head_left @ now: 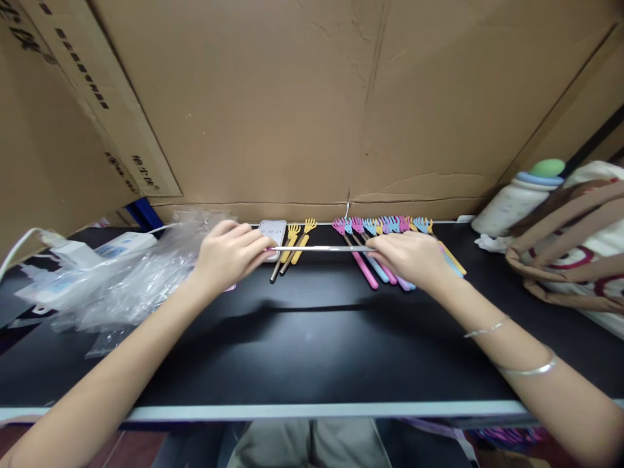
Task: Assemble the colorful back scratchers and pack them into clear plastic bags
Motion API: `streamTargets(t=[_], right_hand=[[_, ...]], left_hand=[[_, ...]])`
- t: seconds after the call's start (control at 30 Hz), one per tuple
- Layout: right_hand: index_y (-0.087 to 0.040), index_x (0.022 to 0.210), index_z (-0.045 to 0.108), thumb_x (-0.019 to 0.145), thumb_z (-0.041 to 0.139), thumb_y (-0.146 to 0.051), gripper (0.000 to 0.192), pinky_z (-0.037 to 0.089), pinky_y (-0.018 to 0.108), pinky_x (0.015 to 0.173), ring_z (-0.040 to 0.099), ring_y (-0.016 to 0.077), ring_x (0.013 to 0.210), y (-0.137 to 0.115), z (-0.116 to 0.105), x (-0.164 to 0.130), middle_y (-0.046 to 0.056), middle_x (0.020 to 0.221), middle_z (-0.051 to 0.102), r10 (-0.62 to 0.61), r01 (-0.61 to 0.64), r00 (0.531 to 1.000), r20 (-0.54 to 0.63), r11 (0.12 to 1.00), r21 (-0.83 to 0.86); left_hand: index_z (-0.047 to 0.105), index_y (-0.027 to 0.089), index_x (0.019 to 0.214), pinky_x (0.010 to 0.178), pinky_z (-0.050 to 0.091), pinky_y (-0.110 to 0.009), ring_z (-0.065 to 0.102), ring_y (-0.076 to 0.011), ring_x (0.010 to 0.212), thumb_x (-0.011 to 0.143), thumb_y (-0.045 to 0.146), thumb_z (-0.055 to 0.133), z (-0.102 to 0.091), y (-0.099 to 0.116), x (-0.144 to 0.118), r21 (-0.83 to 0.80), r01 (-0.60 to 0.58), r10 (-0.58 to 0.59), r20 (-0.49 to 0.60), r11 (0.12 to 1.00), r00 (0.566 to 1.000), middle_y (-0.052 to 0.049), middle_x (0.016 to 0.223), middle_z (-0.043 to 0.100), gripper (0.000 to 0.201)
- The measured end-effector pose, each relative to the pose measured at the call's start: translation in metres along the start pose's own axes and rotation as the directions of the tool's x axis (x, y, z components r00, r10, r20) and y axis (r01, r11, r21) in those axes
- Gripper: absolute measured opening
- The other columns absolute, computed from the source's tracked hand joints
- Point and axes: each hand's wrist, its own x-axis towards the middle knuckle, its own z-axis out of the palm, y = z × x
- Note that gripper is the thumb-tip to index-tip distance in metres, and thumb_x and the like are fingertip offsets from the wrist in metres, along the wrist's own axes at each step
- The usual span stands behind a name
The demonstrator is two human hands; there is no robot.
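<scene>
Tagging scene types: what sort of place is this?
Probably a small packing or assembly bench: black tabletop walled by brown cardboard sheets, a row of pastel hand-shaped back scratchers, crumpled clear plastic bags.

Small packing workstation: a black table (312,338) walled by cardboard sheets (273,97), with plastic bags (127,273) left of, and rows of coloured back-scratchers (385,227) along, the table's rear edge.

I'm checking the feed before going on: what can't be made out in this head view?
- Head view: the right hand covers where it grips the metal rod.
- Head view: the phone screen is too small to read, partly behind the left hand.
- Head view: the bag is cut by the right edge.
</scene>
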Motion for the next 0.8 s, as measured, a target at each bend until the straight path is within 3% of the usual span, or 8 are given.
streamTargets(t=[0.2,0.43,0.63,0.8], right_hand=[[-0.018,0.088,0.067,0.097,0.038,-0.036,0.036,0.032,0.026,0.059,0.059,0.0148,0.070,0.066,0.000,-0.021,0.005,0.078,0.069,0.173,-0.162,0.984,0.041,0.965,-0.205],[-0.014,0.093,0.067,0.092,0.044,-0.032,0.029,0.031,0.026,0.059,0.054,0.0162,0.070,0.118,0.000,-0.061,0.011,0.084,0.068,0.354,-0.294,0.922,0.154,0.903,-0.313],[-0.013,0.090,0.068,0.090,0.049,-0.031,0.026,0.032,0.027,0.060,0.052,0.0176,0.068,0.137,0.007,-0.094,0.013,0.082,0.068,0.438,-0.358,0.880,0.184,0.866,-0.348],[-0.014,0.088,0.066,0.092,0.046,-0.033,0.027,0.033,0.029,0.067,0.055,0.0188,0.075,0.129,0.008,-0.091,0.013,0.083,0.069,0.397,-0.336,0.902,0.168,0.892,-0.303]], left_hand=[[0.063,0.027,0.085,0.073,0.038,-0.034,0.058,-0.0177,0.075,0.095,0.038,0.046,-0.002,-0.049,-0.013,0.121,0.089,-0.090,0.008,0.989,0.996,0.001,0.076,0.067,0.023],[0.062,0.028,0.084,0.071,0.036,-0.031,0.052,-0.0152,0.076,0.097,0.042,0.041,-0.003,-0.088,-0.031,0.149,0.176,-0.183,0.037,0.973,0.982,0.004,0.075,0.066,0.028],[0.063,0.028,0.085,0.075,0.036,-0.031,0.051,-0.0152,0.079,0.096,0.043,0.042,0.002,-0.089,-0.039,0.075,0.216,-0.222,0.094,0.974,0.970,0.005,0.076,0.066,0.028],[0.063,0.028,0.085,0.074,0.037,-0.030,0.053,-0.0151,0.079,0.097,0.043,0.041,0.011,-0.083,-0.049,0.147,0.154,-0.171,0.106,0.977,0.980,0.005,0.075,0.066,0.029]])
